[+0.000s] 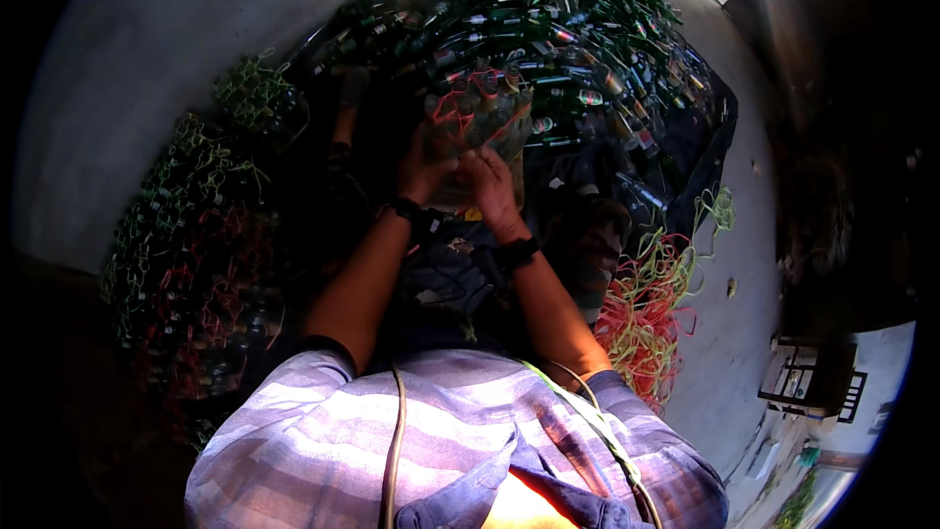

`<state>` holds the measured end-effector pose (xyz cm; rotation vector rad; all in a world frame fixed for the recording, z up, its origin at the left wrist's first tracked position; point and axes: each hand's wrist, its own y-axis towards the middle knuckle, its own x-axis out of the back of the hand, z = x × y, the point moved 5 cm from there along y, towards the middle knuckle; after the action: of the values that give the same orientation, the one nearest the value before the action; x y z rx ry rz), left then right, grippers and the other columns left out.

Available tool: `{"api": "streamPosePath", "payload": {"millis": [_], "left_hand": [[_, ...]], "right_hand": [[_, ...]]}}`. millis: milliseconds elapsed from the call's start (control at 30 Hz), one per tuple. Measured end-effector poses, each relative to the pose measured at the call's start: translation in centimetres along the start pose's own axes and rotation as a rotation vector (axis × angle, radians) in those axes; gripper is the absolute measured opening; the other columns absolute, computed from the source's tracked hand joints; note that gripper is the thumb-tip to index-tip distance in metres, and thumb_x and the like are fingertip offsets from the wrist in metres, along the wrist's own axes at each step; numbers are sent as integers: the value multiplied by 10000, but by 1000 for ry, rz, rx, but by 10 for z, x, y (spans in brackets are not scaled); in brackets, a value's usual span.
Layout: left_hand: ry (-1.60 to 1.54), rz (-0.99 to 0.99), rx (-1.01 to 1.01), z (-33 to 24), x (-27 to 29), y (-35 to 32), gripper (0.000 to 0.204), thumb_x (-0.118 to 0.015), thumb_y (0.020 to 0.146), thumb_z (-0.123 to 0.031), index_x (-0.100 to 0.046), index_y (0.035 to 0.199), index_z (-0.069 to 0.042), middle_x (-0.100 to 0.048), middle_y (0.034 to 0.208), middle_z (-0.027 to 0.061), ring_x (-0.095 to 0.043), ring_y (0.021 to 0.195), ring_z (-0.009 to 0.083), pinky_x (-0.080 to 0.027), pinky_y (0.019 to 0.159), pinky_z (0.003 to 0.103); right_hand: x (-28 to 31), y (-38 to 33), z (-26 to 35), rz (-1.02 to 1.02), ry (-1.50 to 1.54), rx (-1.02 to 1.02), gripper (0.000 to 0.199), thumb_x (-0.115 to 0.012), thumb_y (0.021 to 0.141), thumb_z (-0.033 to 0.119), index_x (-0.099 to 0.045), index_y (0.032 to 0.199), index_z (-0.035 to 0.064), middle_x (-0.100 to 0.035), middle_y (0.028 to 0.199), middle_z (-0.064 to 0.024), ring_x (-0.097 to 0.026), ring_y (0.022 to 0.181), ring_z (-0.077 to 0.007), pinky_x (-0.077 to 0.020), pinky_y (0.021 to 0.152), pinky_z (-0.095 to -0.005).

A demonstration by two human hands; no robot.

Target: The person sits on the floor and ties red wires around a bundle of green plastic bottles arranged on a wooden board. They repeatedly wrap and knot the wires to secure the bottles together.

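In front of me is a bundle of glass bottles [480, 110], bound with red plastic string in a loose net. My left hand [425, 172] grips its left side near the lower end. Against the near side of the bundle, my right hand [490, 186] has its fingers bent and pressed close together. Shadow hides exactly what those fingertips pinch. Several bottle ends point away from me, with the red string [452, 103] crossing between them.
A large heap of loose green bottles [548, 29] lies beyond the bundle on dark sheeting [723, 118]. Tangled red and yellow-green string [646, 309] is at my right. String-bound bottle bundles [186, 235] line my left. A wooden-handled tool [345, 122] stands nearby.
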<state>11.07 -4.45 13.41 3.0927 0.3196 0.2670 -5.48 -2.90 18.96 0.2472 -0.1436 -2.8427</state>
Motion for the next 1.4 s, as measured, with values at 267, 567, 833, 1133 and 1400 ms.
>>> {"api": "streamPosePath", "payload": {"millis": [267,567,833,1133,1400], "left_hand": [[340,-165,-265,14,-9,-6,588,-795,801,-323,-605,1308,-93,-613,1283,166,-566,1216,376,-457,1041,470],[293,-245,-339,-4,-10,-16,439,-792,776,-275,-668,1155,-93,-641,1190,146,-565,1177,364,-457,1030,470],[361,-210,-361,-3,-10,-7,474,-813,774,-260,-629,1174,-84,-615,1191,153,-567,1158,365,-461,1016,464],[514,-346,-281,-39,-5,-47,464,-752,875,-201,-596,1301,-102,-656,1138,154,-632,1085,372,-529,927,454],[287,-92,-399,-67,-19,-50,438,-576,1034,-188,-523,1461,-110,-690,1231,219,-667,1148,389,-541,931,439]], "right_hand": [[-7,-7,21,-57,55,-58,211,-559,1056,277,-619,968,94,-607,865,20,-578,740,-75,-477,506,-245],[-18,-17,29,-101,1,21,224,-542,1062,196,-551,879,66,-524,788,28,-496,749,-60,-429,665,-253],[-13,-11,39,-47,55,-37,195,-558,1062,202,-599,925,70,-575,810,28,-544,725,-60,-449,606,-247],[-4,16,76,-54,33,-128,229,-572,1052,238,-612,905,68,-632,840,0,-596,756,-99,-498,686,-273],[13,56,83,131,-264,246,231,-562,1046,238,-663,976,42,-685,867,-49,-653,790,-160,-537,719,-315]]}}
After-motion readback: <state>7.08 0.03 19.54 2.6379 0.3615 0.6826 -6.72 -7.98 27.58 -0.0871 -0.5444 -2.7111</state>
